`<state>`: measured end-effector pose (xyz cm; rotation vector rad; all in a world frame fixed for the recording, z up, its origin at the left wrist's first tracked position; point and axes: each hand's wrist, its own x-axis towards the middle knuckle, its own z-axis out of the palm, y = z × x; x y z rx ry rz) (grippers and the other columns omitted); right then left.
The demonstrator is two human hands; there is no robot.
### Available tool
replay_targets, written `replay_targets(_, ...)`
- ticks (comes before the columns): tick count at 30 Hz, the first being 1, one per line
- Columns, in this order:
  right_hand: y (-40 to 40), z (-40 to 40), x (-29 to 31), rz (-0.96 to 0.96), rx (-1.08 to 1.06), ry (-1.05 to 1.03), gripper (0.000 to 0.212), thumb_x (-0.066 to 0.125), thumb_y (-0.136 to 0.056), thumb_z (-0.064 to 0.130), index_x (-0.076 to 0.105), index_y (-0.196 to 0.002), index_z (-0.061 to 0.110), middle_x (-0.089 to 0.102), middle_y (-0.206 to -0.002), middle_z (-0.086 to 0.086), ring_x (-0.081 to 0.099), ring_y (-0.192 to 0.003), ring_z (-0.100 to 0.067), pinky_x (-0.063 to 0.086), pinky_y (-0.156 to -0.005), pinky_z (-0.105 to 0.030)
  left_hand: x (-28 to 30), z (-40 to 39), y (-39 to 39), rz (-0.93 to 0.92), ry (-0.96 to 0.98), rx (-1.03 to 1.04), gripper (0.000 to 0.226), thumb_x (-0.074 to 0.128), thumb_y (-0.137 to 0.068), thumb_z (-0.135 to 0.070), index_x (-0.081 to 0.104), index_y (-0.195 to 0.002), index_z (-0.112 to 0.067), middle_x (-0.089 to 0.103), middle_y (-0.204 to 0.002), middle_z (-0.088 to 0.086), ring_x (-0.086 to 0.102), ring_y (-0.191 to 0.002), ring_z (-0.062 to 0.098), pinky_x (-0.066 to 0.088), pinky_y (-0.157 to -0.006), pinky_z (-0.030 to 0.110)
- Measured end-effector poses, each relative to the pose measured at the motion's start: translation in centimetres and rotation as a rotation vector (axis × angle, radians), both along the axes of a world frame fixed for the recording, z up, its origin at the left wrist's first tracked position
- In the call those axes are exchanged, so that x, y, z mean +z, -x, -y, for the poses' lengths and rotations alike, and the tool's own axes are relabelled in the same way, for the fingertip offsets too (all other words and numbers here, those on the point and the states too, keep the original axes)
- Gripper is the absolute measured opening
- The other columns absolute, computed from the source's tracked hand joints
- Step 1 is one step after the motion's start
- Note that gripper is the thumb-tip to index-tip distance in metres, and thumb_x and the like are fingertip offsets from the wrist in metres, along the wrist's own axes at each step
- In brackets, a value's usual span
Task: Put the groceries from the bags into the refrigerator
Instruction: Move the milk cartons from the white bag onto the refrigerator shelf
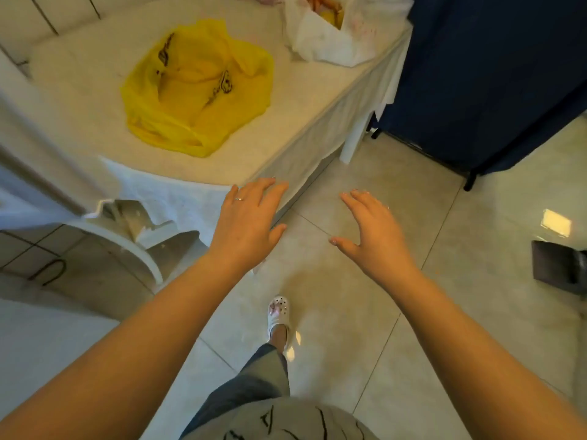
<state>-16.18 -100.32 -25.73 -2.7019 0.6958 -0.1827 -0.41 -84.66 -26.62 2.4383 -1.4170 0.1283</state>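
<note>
- risk first: both hands are empty and held out over the floor (365, 312), short of the bags, so the reach to the tabletop (79, 100) has yet to be made; a hurried grab could drag a bag rather than lift what is in it.
- left hand (246, 222) hovers by the near edge of the tabletop, fingers (270, 192) straight and spread, holding nothing; right hand (370, 228) hangs over the tiles, fingers likewise spread and bare.
- yellow bag (197, 87) lies slumped and flat in the middle of the tabletop; it looks close to empty, though its folds could hide something small, which might be missed.
- white bag (330, 39) stands at the far corner, just beside the tabletop's edge, mouth open, with yellow and orange goods (330, 12) showing inside; what they are i cannot tell. a careless pull could tip it off that edge.
- cloth (320, 128) overhangs the tabletop's side; catching it would shift both bags.
- refrigerator is not clearly in view.
</note>
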Motion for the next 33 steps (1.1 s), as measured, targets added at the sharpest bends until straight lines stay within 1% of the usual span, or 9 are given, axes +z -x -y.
replay_targets(8, -11.3, 12.1, 2.1, 0.006, -0.026, -0.046, 0.078, 0.069, -0.081, 0.038, 0.028, -0.146, 0.022, 0.025, -0.154, -0.001, 0.018, -0.143, -0.019, 0.018, -0.116, -0.045, 1.7, 14.1, -11.6, -0.017, 0.005, 0.019, 0.07, 0.07, -0.08, -0.031, 0.038, -0.142, -0.018, 0.042, -0.143, 0.01, 0.038, -0.131, 0.03, 0.028, -0.108, 0.052)
replay_targets(12, -15.8, 17.7, 2.8, 0.004, -0.032, -0.063, 0.078, 0.069, -0.081, 0.037, 0.028, -0.145, 0.023, 0.025, -0.154, -0.002, 0.016, -0.143, -0.019, 0.017, -0.116, -0.045, 2.5, 20.1, -16.0, -0.021, 0.044, 0.039, 0.07, 0.072, -0.078, -0.03, 0.041, -0.139, -0.017, 0.045, -0.14, 0.011, 0.042, -0.129, 0.03, 0.033, -0.105, 0.052)
replay_targets(16, -19.5, 23.8, 3.1, 0.028, -0.013, -0.062, 0.077, 0.07, -0.081, 0.036, 0.029, -0.145, 0.021, 0.026, -0.153, -0.003, 0.018, -0.142, -0.019, 0.019, -0.116, -0.046, 2.5, 25.7, -19.3, -0.036, 0.041, 0.074, 0.071, 0.071, -0.078, -0.031, 0.04, -0.14, -0.016, 0.045, -0.14, 0.011, 0.042, -0.129, 0.031, 0.035, -0.103, 0.053)
replay_targets(19, -22.4, 28.7, 2.7, 0.032, 0.033, -0.054, 0.078, 0.07, -0.081, 0.035, 0.03, -0.145, 0.02, 0.026, -0.153, -0.004, 0.019, -0.142, -0.02, 0.017, -0.116, -0.042, 2.2, 29.7, -21.4, -0.026, 0.029, 0.106, 0.072, 0.075, -0.076, -0.03, 0.043, -0.138, -0.014, 0.049, -0.137, 0.014, 0.046, -0.125, 0.034, 0.039, -0.099, 0.055)
replay_targets(22, -25.9, 34.1, 2.4, 0.008, 0.093, -0.079, 0.075, 0.068, -0.083, 0.034, 0.029, -0.145, 0.021, 0.022, -0.154, -0.003, 0.017, -0.142, -0.021, 0.012, -0.116, -0.035, 2.0, 34.1, -23.5, -0.041, -0.029, 0.187, 0.071, 0.066, -0.083, -0.037, 0.034, -0.143, -0.02, 0.039, -0.146, 0.008, 0.038, -0.132, 0.029, 0.033, -0.105, 0.05)
replay_targets(24, -28.2, 37.8, 2.3, 0.002, 0.154, -0.084, 0.073, 0.067, -0.084, 0.034, 0.03, -0.145, 0.021, 0.021, -0.155, -0.002, 0.015, -0.143, -0.021, 0.011, -0.115, -0.033, 1.9, 37.0, -24.8, -0.043, -0.05, 0.246, 0.07, 0.061, -0.087, -0.04, 0.028, -0.146, -0.022, 0.033, -0.15, 0.005, 0.031, -0.136, 0.025, 0.029, -0.109, 0.046)
replay_targets(27, -31.4, 43.3, 2.4, 0.027, 0.247, -0.087, 0.072, 0.069, -0.082, 0.035, 0.033, -0.144, 0.02, 0.025, -0.154, -0.003, 0.018, -0.143, -0.022, 0.017, -0.115, -0.039, 2.2, 41.0, -26.3, -0.077, -0.057, 0.322, 0.07, 0.061, -0.087, -0.039, 0.026, -0.146, -0.023, 0.031, -0.151, 0.005, 0.028, -0.137, 0.025, 0.024, -0.113, 0.045)
replay_targets(30, -35.2, 47.9, 3.0, -0.011, 0.32, -0.099, 0.072, 0.067, -0.084, 0.034, 0.031, -0.145, 0.02, 0.023, -0.154, -0.003, 0.016, -0.143, -0.021, 0.018, -0.116, -0.045, 2.7, 44.3, -27.9, -0.062, -0.031, 0.377, 0.071, 0.063, -0.086, -0.036, 0.027, -0.146, -0.021, 0.033, -0.149, 0.007, 0.03, -0.136, 0.027, 0.019, -0.115, 0.044)
replay_targets(33, -38.7, 51.4, 3.5, -0.004, 0.36, -0.104, 0.071, 0.066, -0.085, 0.034, 0.029, -0.145, 0.023, 0.023, -0.154, 0.0, 0.016, -0.143, -0.019, 0.019, -0.115, -0.04, 3.1, 46.7, -29.9, -0.047, -0.006, 0.414, 0.071, 0.065, -0.085, -0.034, 0.03, -0.145, -0.019, 0.035, -0.148, 0.009, 0.031, -0.136, 0.028, 0.014, -0.114, 0.042)
